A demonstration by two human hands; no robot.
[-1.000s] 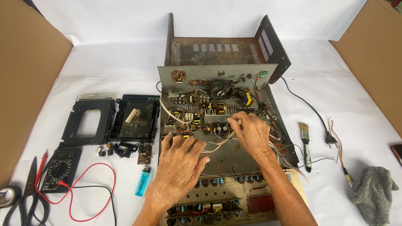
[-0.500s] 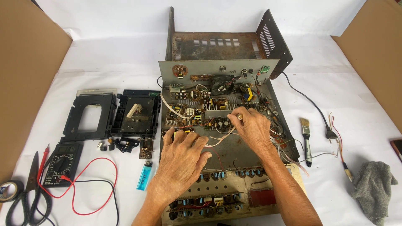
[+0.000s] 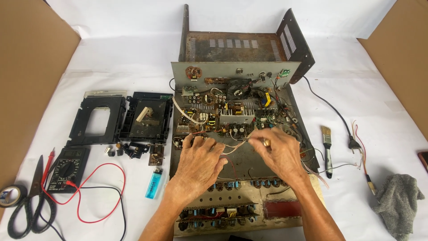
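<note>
free: white sheet [image 3: 133, 53] far left | blocked: chassis [image 3: 240, 49], brush [image 3: 327, 147] right

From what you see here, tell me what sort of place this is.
Probably an electronics repair bench: an opened amplifier chassis with exposed circuit boards, a multimeter with red and black leads, and a small brush on a white sheet.

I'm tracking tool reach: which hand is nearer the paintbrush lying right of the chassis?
Right. The right hand sits just left of the paintbrush; the left hand lies farther left, across the chassis.
</note>
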